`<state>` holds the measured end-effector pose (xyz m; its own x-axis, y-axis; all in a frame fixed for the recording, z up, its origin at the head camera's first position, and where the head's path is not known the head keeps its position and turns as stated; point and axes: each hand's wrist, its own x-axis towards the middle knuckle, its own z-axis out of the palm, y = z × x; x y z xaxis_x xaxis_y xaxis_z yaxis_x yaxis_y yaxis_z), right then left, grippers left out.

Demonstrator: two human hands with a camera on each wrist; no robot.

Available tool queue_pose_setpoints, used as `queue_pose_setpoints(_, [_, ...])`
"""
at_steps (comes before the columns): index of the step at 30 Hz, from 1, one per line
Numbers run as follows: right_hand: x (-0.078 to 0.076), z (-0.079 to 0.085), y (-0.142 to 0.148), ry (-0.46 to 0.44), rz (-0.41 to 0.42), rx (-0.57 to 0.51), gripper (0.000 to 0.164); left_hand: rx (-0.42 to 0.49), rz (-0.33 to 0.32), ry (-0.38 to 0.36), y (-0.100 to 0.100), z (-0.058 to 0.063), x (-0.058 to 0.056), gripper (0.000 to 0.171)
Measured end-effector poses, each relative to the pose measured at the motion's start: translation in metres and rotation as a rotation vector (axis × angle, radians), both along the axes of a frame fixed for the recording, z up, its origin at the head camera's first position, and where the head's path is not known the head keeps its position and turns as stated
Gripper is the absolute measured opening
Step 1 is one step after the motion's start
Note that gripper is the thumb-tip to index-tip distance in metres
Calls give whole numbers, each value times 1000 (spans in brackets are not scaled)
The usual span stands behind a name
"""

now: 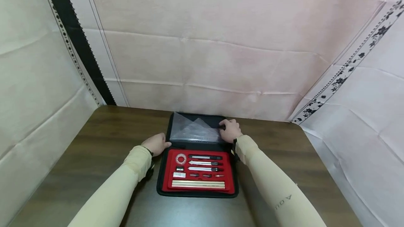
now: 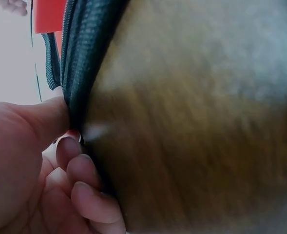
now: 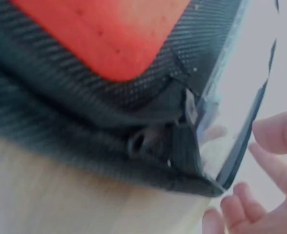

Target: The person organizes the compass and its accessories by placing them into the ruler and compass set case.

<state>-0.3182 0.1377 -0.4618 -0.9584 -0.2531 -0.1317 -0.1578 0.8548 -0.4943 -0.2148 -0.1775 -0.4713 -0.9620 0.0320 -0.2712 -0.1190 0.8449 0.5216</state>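
Observation:
A black zip case (image 1: pixel 197 195) lies unfolded on the table, its lid away from me. My left hand (image 1: pixel 156 144) pinches the case's left edge near the fold, thumb above and fingers below in the left wrist view. At the lid's right edge, my right hand (image 1: pixel 230 130) grips the rim; part of that grip is hidden. Clear plastic sheets (image 1: pixel 189 133), one seemingly triangular, sit inside the lid. The red tray (image 1: pixel 230 178) holds a white ring (image 1: pixel 176 159), several slim metal drawing tools (image 1: pixel 202 169), a small white block (image 1: pixel 179 175) and light wooden sticks (image 1: pixel 199 185).
The brown wooden table (image 1: pixel 104 157) surrounds the case. Pale cloth walls (image 1: pixel 205 62) stand behind and on both sides. The table's back edge runs just behind the lid.

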Motion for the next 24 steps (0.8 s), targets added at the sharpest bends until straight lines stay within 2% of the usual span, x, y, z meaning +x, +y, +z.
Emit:
queue_pose_setpoints(3, [1, 1, 7, -44, -64, -81, 42, 25, 3, 0, -6, -3, 0, 30])
queue_pose_setpoints(7, [2, -2, 19, -127, -104, -201, 47, 73, -8, -3, -10, 1, 1, 30])
queue_pose_setpoints(11, [1, -7, 29, -217, -157, -405, 44, 96, -20, 1, -13, 7, 0, 29])
queue_pose_setpoints(14, [1, -12, 33, -248, -208, -517, 37, 128, 21, 43, -14, 7, -2, 30])
queue_pose_setpoints(17, [0, -16, 35, -219, -234, -487, 30, 215, 95, 79, -15, 4, -8, 36])
queue_pose_setpoints(21, [-1, -20, 35, -117, -201, -286, 24, 319, 140, 77, -13, -1, -17, 31])
queue_pose_setpoints(24, [0, -16, 35, -64, -161, -152, 27, 320, 142, 92, -11, -2, -21, 21])
